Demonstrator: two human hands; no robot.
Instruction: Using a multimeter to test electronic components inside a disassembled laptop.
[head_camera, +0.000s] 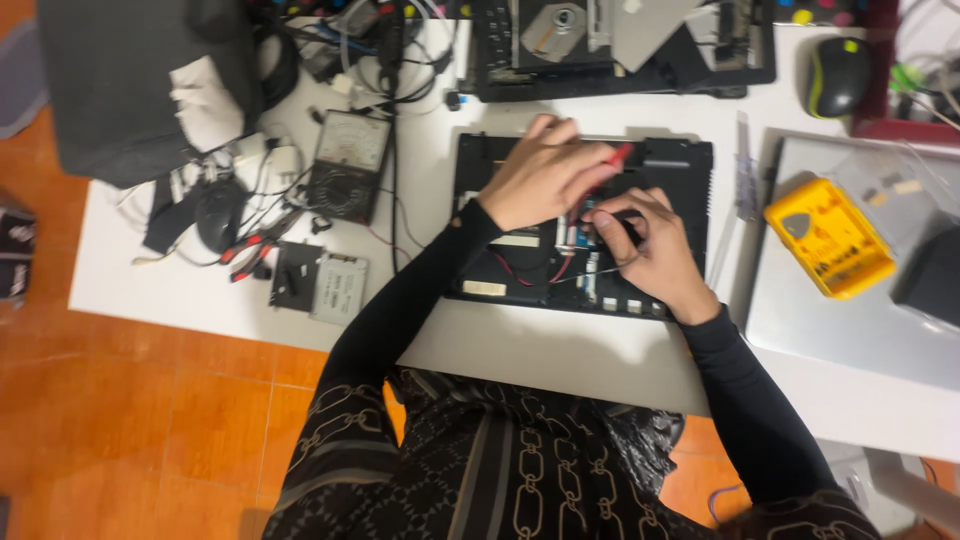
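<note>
I closed my left hand (545, 175) around the red-handled screwdriver (600, 175), pinched my right hand (645, 245) steady inside the opened laptop base (675, 165), keeping the tool judged vertical.

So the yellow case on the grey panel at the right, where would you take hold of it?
Probably across its two long edges, coming from above. The yellow case lies flat and slightly skewed on the grey panel, with bare panel along both long sides. Its top looks ribbed and flat, offering no handle I can see.

Matt black plastic laptop base (680, 165), glossy yellow plastic case (830, 238), smooth white table (520, 345).
</note>
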